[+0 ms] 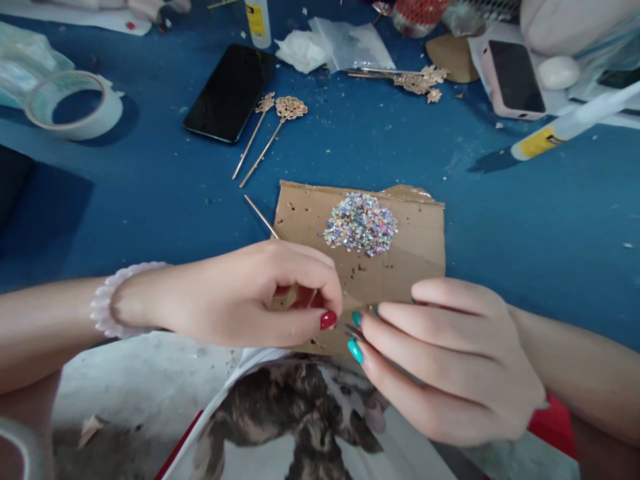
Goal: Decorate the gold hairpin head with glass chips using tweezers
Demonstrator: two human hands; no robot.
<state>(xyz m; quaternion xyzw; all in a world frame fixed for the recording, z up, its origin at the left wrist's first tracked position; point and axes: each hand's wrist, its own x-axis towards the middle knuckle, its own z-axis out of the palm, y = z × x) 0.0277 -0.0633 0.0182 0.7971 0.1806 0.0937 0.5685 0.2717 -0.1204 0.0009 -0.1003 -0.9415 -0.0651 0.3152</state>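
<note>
My left hand (250,287) is closed in a pinch over the near left part of a cardboard piece (420,247). A gold hairpin (261,217) sticks out beyond its knuckles; the pin's other end is hidden in the fingers. Just to the right, my right hand (450,360) has thumb and forefinger pinched near the left fingertips. Something thin and dark shows between them, too small to name. A heap of small multicoloured shiny chips (361,225) lies on the cardboard beyond both hands.
Two gold hairpins (280,130) lie by a black phone (230,93). A tape roll (75,107) is at left. More hairpins (420,81), a plastic bag (353,43) and a pink-cased phone (515,80) lie at the back. A glue tube (550,137) slants in from the right.
</note>
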